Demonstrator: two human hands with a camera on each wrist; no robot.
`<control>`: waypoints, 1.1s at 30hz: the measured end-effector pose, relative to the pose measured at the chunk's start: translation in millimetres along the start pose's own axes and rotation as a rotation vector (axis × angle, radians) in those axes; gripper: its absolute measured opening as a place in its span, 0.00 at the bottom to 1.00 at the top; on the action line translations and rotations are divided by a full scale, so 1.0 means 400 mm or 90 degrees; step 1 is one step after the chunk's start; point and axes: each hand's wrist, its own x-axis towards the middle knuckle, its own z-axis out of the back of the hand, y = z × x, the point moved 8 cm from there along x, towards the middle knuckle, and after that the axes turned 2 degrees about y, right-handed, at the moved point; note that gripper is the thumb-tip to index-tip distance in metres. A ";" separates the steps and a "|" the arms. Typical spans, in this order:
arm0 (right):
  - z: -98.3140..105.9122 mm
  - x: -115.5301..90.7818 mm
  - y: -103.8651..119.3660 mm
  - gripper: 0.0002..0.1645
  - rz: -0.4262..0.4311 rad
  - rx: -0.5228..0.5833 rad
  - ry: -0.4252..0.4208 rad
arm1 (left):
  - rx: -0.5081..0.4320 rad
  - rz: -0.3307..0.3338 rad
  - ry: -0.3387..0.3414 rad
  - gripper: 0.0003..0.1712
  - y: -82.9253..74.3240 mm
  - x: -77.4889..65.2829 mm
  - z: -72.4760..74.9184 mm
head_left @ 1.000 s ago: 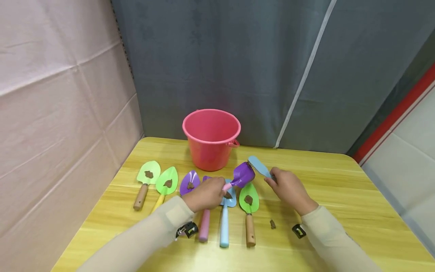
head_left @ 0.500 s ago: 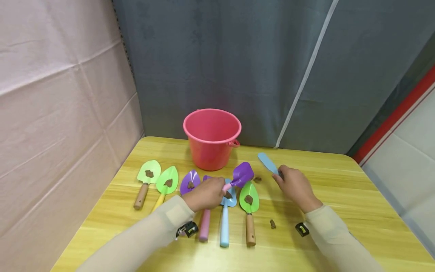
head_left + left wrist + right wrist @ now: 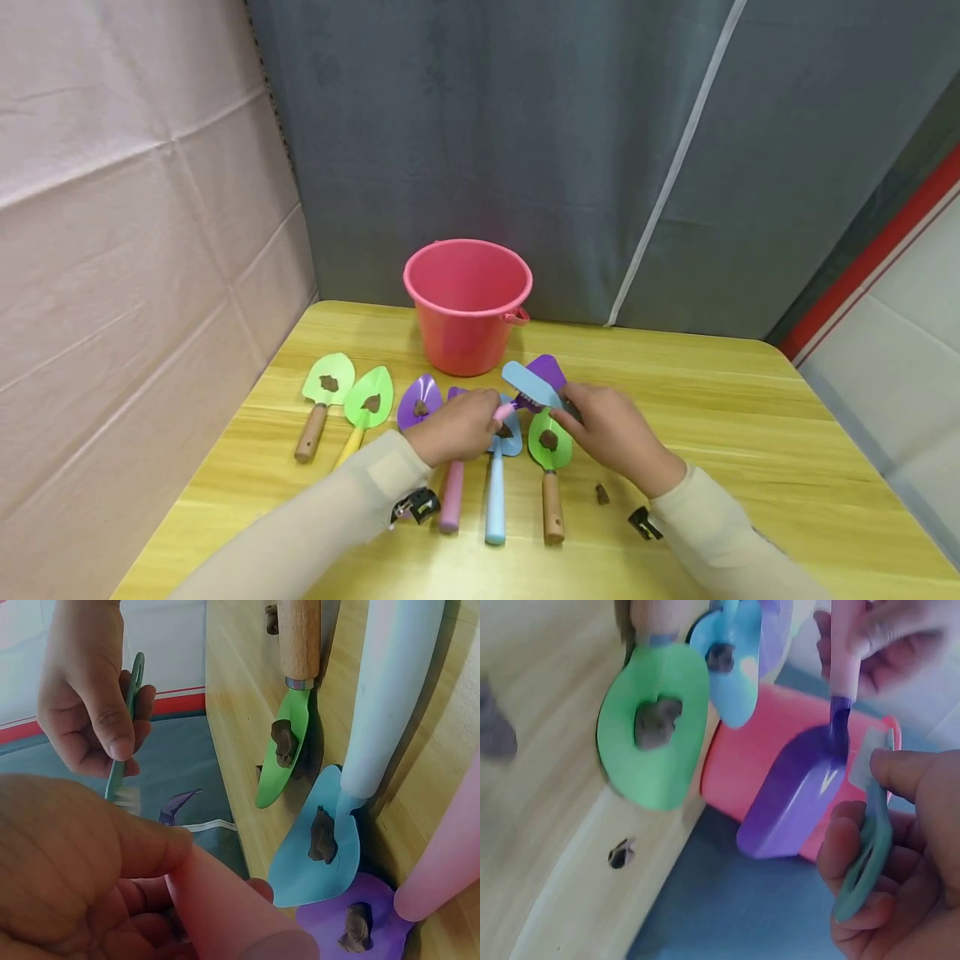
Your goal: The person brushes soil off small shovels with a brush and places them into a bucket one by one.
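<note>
My left hand (image 3: 461, 427) grips the pink handle (image 3: 232, 907) of a purple toy shovel (image 3: 549, 368), raised above the table with its blade pointing to the far right. In the right wrist view the visible part of the blade (image 3: 791, 795) bears no brown lump. My right hand (image 3: 618, 433) holds a light blue brush (image 3: 531, 383), its bristles turned down at the blade's neck end. Just below lies a green shovel (image 3: 550, 442) with a brown lump on it. Other shovels lie near my left hand, among them a blue one (image 3: 495, 500), also bearing a lump.
Behind the shovels stands a pink bucket (image 3: 467, 333). To the left lie a pale green shovel (image 3: 330, 375), a green one with a yellow handle (image 3: 378, 387) and a purple one (image 3: 420, 396), each with a brown lump. A loose brown lump (image 3: 602, 494) lies on the wooden table (image 3: 750, 417).
The brush was at the blade's far tip, then lifted away to the right, uncovering a brown lump on the table. Now it is back over the shovel's neck. My left hand stays put.
</note>
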 end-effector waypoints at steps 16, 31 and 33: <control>-0.017 -0.004 -0.108 0.09 -0.127 0.026 0.016 | 0.006 -0.035 -0.023 0.03 -0.001 -0.002 0.002; -0.002 -0.005 -0.207 0.12 -0.175 0.003 -0.006 | -0.021 -0.002 -0.011 0.03 0.006 0.002 0.000; 0.003 -0.002 -0.187 0.11 -0.163 0.006 -0.012 | -0.026 -0.002 -0.010 0.03 0.008 0.003 0.000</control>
